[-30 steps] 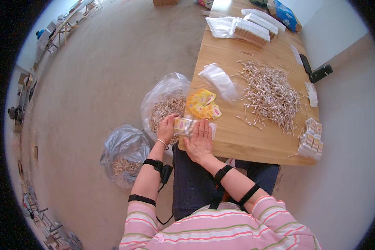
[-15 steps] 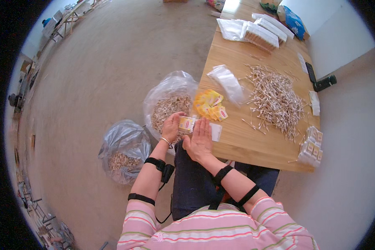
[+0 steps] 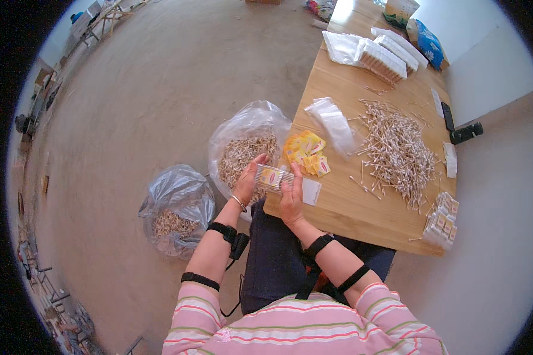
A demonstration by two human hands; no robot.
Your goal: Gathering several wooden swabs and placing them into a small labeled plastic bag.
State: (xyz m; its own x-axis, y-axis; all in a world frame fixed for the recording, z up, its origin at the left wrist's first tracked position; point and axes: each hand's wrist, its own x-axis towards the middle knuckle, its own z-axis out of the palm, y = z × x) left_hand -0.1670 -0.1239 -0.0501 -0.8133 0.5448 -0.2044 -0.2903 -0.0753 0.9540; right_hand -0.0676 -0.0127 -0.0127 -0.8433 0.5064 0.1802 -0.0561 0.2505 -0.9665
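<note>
Between my two hands is a clear packet of cotton swabs with a yellow card inside. My left hand grips its left end, fingers behind it. The right end is held by my right hand, thumb and fingers around it. Just beyond them on the table's near left edge lies a pile of yellow cards. A white card rests on the wood beside my right hand. Flat clear plastic sleeves lie past the yellow cards. To their right spreads a big heap of loose cotton swabs.
Filled packets stand stacked at the table's near right corner. Bundled packets lie at the far end. A clear bag of swabs and a greyish bag sit left of the table. A black cylinder lies by the wall.
My right hand was flat over the packet's right end; now its fingers are curled around that end. The packet has tilted slightly, and the whole view has shifted a little.
</note>
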